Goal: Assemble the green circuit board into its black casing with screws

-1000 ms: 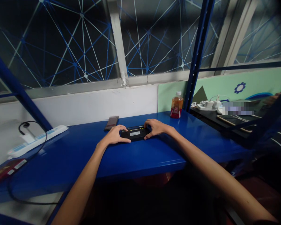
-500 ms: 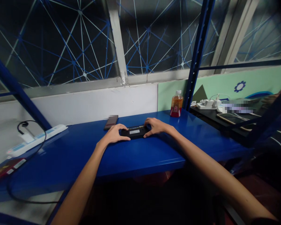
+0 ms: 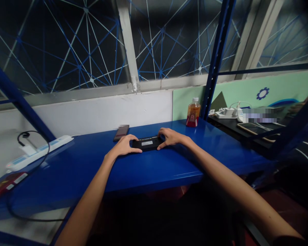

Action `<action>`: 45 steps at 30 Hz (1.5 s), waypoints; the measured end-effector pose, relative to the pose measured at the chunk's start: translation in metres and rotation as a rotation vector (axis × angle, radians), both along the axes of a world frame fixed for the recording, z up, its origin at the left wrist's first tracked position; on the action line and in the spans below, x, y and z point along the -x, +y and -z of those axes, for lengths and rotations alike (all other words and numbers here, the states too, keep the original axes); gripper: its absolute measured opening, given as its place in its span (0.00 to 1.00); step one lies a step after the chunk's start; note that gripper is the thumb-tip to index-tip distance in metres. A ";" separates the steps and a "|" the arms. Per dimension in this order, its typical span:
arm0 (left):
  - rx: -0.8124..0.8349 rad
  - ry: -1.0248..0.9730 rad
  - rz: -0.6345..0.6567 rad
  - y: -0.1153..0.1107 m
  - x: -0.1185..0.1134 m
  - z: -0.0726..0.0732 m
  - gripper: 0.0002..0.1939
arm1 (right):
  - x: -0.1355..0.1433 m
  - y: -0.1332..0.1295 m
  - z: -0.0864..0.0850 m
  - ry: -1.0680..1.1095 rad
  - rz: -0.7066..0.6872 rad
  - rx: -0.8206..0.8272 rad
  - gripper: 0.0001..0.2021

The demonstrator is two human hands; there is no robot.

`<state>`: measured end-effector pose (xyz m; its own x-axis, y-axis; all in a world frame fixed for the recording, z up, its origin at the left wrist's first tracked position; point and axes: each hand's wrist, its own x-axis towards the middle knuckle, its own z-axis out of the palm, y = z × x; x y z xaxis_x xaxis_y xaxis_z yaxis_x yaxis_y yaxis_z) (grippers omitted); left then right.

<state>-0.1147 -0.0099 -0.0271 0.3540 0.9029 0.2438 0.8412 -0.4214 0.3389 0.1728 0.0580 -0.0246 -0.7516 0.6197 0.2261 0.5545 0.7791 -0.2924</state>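
A flat black rectangular device (image 3: 148,146) with a pale label on its upper face lies at the middle of the blue table (image 3: 149,169). Round its left end my left hand (image 3: 125,145) is closed, thumb along the near side and fingers at the far edge. My right hand (image 3: 169,137) grips the opposite end, thumb in front and fingers curled behind. The fingertips on the far side are partly hidden. Just beyond my left hand a dark phone (image 3: 121,132) rests near the wall.
An amber drink bottle (image 3: 193,114) with a white cap stands at the back right. On the left lie a white power strip (image 3: 59,144) and a red box (image 3: 7,186), with a black cable looping by them. A blue post (image 3: 217,58) rises behind the bottle.
Both hands keep their hold at the ends of the black device, and it stays in place on the table. Only the camera view shifts very slightly.
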 end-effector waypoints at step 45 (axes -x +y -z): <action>0.090 -0.020 0.010 -0.002 0.008 -0.008 0.31 | -0.001 -0.002 -0.002 -0.020 -0.009 0.055 0.28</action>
<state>-0.1227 -0.0118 -0.0191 0.3587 0.9180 0.1690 0.8298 -0.3965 0.3928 0.1740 0.0558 -0.0231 -0.7613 0.6238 0.1766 0.5534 0.7672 -0.3242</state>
